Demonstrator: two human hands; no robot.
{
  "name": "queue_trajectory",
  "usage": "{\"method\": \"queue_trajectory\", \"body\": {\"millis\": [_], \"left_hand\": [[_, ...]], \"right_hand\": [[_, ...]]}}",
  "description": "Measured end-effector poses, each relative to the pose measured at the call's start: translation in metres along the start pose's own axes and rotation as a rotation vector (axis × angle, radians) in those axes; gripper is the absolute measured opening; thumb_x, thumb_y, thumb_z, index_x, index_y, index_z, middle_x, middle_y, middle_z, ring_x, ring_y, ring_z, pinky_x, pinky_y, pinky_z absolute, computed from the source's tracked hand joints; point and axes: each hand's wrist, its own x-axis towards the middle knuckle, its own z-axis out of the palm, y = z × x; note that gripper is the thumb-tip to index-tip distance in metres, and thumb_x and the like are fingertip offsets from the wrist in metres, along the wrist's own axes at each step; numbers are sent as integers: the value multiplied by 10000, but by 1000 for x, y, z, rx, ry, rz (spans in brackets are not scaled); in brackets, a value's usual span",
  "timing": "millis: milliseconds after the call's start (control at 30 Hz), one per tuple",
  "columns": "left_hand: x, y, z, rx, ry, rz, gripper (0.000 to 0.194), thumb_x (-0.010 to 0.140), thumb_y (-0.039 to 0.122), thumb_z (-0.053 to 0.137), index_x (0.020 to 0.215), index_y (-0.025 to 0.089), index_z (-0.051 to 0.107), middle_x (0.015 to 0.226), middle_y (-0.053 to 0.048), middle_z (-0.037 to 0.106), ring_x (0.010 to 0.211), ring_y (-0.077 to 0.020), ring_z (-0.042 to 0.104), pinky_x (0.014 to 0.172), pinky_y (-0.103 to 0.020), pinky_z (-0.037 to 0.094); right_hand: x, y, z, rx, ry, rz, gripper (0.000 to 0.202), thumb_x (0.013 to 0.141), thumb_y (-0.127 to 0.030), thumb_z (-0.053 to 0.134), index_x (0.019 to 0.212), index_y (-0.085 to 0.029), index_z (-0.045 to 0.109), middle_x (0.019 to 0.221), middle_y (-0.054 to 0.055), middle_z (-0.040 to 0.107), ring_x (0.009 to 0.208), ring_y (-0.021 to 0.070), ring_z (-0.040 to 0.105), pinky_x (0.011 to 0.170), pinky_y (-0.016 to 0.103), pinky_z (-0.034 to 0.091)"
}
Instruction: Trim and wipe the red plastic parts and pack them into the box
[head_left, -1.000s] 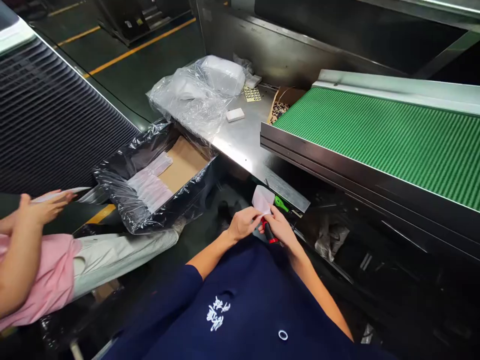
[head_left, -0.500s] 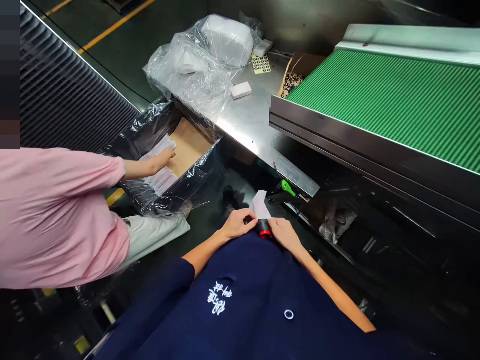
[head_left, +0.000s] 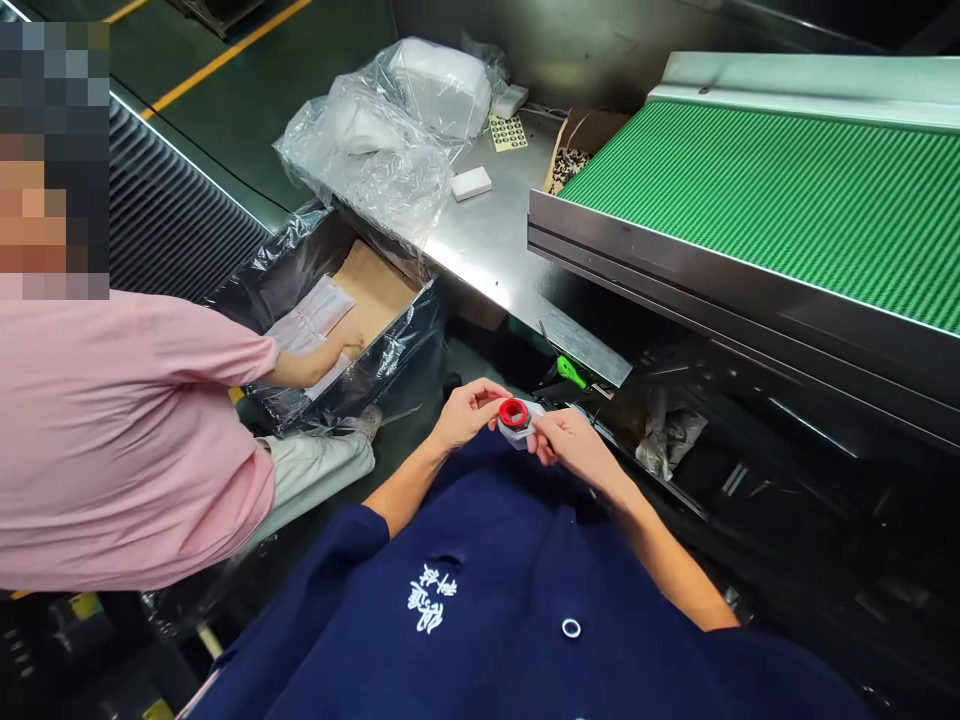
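Close in front of my body, both hands hold a small dark round part with a red ring (head_left: pixel 514 412) on its end, the ring facing up. Thin whitish wrapping (head_left: pixel 517 440) surrounds the part below the ring. My left hand (head_left: pixel 469 412) pinches the left side with thumb and fingers. On the right side, the fingers of my right hand (head_left: pixel 559 437) are closed on the wrapping and the part's edge.
A green ribbed conveyor (head_left: pixel 787 200) is at the right. The metal table (head_left: pixel 510 250) bears plastic bags (head_left: pixel 375 150) and a small white box (head_left: pixel 471 183). At the left, a person in pink (head_left: pixel 135 430) reaches into a plastic-lined box (head_left: pixel 386 345).
The part has tilted so its red ring faces up, and the wrapping now sits around it rather than standing above. The other person's hand has moved lower in the box.
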Motion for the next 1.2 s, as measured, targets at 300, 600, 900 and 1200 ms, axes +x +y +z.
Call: {"method": "queue_trajectory", "body": {"millis": [300,600,900,1200], "left_hand": [[-11,46,-14,-330,-63,-69,477,660,447,787,987,119,674,844,-79,644,590,-125,514,525,-239,430],[-16,64,-13,-514,-77,-74,466,649,364,844,1020,117,705,903,-96,667,575,-103,515,502,-199,420],[-16,64,-11,-454,-152,-72,705,553,414,922,1144,124,669,848,-68,651,638,-125,548,552,-198,426],[-21,56,5,-350,-143,-145,687,598,483,888,1103,88,640,632,19,553,429,-58,413,399,-178,336]], "right_hand": [[-3,-51,5,467,-132,24,408,663,-528,526,460,-179,583,329,24,500,266,101,363,371,233,263],[-2,-60,4,633,-222,16,352,671,-450,567,484,-153,588,312,24,482,256,93,361,331,213,283],[-6,-63,8,799,-260,37,320,704,-439,591,567,-150,605,357,7,508,290,93,411,355,200,332],[-20,-49,-12,4,-1,-200,392,773,-476,600,547,-187,462,439,-42,431,404,74,354,425,220,273]]}}
